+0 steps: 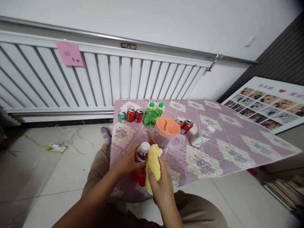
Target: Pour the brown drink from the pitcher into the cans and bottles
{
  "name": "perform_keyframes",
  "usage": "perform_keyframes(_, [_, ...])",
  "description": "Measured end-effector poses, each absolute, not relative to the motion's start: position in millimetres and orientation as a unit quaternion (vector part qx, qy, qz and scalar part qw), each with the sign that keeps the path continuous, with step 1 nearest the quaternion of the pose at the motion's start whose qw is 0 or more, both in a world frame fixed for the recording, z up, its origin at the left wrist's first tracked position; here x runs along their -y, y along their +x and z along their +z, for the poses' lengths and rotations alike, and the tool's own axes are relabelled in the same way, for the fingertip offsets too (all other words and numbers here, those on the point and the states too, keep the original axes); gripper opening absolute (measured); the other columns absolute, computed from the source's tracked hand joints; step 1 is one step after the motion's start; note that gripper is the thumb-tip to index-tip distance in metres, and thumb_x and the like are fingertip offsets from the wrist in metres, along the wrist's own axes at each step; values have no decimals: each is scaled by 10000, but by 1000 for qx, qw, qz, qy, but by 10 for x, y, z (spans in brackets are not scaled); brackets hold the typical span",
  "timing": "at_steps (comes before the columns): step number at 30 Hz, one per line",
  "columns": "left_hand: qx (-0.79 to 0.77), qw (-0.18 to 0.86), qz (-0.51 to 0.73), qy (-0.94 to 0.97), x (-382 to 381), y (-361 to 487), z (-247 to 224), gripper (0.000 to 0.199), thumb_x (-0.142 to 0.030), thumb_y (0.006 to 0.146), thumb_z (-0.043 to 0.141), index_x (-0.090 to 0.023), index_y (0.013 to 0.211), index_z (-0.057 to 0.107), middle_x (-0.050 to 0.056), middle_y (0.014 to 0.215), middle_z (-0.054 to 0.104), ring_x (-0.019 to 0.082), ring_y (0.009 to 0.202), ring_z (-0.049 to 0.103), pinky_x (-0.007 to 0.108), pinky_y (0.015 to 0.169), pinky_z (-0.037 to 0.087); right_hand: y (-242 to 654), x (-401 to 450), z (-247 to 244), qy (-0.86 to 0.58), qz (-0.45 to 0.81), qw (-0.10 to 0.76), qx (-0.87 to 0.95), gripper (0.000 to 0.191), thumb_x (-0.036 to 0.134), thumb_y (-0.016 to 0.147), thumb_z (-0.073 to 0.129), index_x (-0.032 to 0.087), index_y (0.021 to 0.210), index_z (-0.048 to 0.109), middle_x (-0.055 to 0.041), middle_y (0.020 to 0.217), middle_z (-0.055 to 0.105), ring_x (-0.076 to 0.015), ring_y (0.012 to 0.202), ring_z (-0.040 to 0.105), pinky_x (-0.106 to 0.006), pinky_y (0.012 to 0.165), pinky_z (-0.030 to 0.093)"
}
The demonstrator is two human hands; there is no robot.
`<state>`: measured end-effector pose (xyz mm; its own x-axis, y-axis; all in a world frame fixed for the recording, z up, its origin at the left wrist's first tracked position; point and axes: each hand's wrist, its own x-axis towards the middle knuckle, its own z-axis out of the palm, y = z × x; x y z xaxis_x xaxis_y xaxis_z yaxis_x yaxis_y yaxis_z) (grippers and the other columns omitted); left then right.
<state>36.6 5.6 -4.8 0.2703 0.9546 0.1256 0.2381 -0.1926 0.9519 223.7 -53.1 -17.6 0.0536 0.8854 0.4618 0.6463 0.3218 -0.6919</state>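
My left hand (129, 161) is wrapped round a bottle (142, 152) with a white cap and dark contents, held upright near the front left of the table. In my right hand (161, 177) is a folded yellow cloth (154, 166), gripped right beside the bottle. Whether cloth and bottle touch is hard to make out. Below the bottle lies something red (139, 178), partly hidden by my hands. Just beyond them stands a clear plastic jug (159, 137) with an orange lid (167, 126).
Several cans (130, 115) and two green bottles (148, 114) stand along the back of the cloth-covered table (175, 167). Two red cans (187, 126) and a clear bottle (200, 137) lie right of the jug. A white radiator (123, 76) runs behind; a photo board (266, 104) leans at right.
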Motion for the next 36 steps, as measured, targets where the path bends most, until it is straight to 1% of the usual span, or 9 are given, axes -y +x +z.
perform_keyframes(5, [-473, 441, 426, 633, -42, 439, -163, 787, -269, 725, 841, -225, 1410, 455, 112, 1411, 588, 293, 1275, 585, 476, 1115, 466, 2249, 594, -158, -564, 85, 382, 727, 576, 187, 882, 566, 226, 1449, 477, -197, 1454, 509, -353, 1312, 563, -542, 999, 541])
perform_keyframes(10, [-478, 433, 449, 618, -59, 426, -230, 893, -304, 687, 884, -222, 1444, 419, 133, 1463, 551, 307, 1305, 569, 483, 1131, 453, 2264, 687, -212, -560, 68, 321, 761, 657, 57, 781, 539, 253, 1408, 536, -173, 1494, 476, -352, 1336, 554, -531, 1022, 540])
perform_keyframes(13, [-458, 416, 443, 649, -72, 366, -217, 894, -283, 725, 845, -223, 1486, 379, 135, 1503, 517, 302, 1363, 526, 492, 1183, 398, 2304, 725, -191, -565, 75, 334, 751, 643, 49, 777, 505, 251, 1387, 541, -164, 1471, 498, -337, 1325, 566, -524, 1016, 547])
perform_keyframes(15, [-448, 418, 433, 662, -75, 332, -197, 867, -262, 753, 812, -224, 1498, 370, 134, 1521, 503, 299, 1392, 503, 499, 1205, 371, 2339, 737, -128, -561, 82, 356, 743, 607, 77, 819, 499, 264, 1396, 520, -149, 1446, 522, -317, 1310, 578, -511, 1009, 555])
perform_keyframes(19, [-448, 426, 423, 662, -69, 328, -171, 859, -245, 758, 800, -229, 1500, 368, 129, 1524, 510, 314, 1394, 502, 527, 1208, 368, 2339, 723, 29, -555, 53, 409, 723, 580, 141, 875, 517, 283, 1437, 479, -144, 1457, 518, -322, 1324, 563, -536, 1012, 547])
perform_keyframes(24, [-441, 448, 444, 638, -48, 376, -178, 845, -323, 744, 837, -256, 1468, 406, 93, 1471, 560, 358, 1333, 552, 514, 1151, 445, 2188, 684, 27, -552, 43, 349, 756, 653, 81, 790, 545, 275, 1413, 540, -161, 1490, 502, -361, 1325, 560, -556, 992, 556])
perform_keyframes(28, [-450, 439, 449, 635, -40, 378, -159, 783, -346, 783, 802, -228, 1452, 413, 105, 1439, 579, 358, 1292, 580, 506, 1127, 467, 2218, 713, -43, -539, 56, 325, 775, 665, 56, 756, 525, 272, 1383, 580, -151, 1475, 523, -341, 1310, 579, -526, 1003, 560])
perform_keyframes(33, [-456, 433, 445, 638, -60, 375, -162, 793, -293, 737, 833, -203, 1416, 434, 115, 1424, 578, 331, 1292, 572, 506, 1138, 451, 2456, 793, 65, -495, 80, 338, 796, 661, 70, 785, 517, 285, 1410, 550, -123, 1438, 565, -298, 1289, 606, -453, 986, 577])
perform_keyframes(36, [-461, 420, 438, 648, -73, 365, -192, 802, -203, 715, 816, -228, 1418, 431, 100, 1401, 589, 304, 1305, 559, 515, 1155, 423, 2531, 760, 232, -506, 39, 387, 770, 598, 125, 861, 532, 294, 1434, 507, -128, 1406, 571, -306, 1266, 614, -473, 963, 580])
